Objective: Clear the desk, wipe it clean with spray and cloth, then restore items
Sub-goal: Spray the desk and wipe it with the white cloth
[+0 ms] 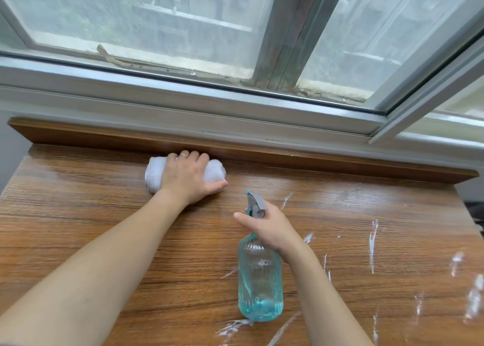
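L hand (pixel 189 176) presses cloth (pixel 154 174); R hand (pixel 272 228) grips spray bottle (pixel 259 275).

Glossy wood-grain desk (pixel 104 228); soft white cloth (pixel 154 174); clear ribbed plastic bottle (pixel 259 280)

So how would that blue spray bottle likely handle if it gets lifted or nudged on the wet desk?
The spray bottle looks nearly empty, liquid only at its base, so probably light. Tall and narrow, with the right hand gripping its neck, it might tip if bumped. On the wet, streaked desk it could also slide easily.
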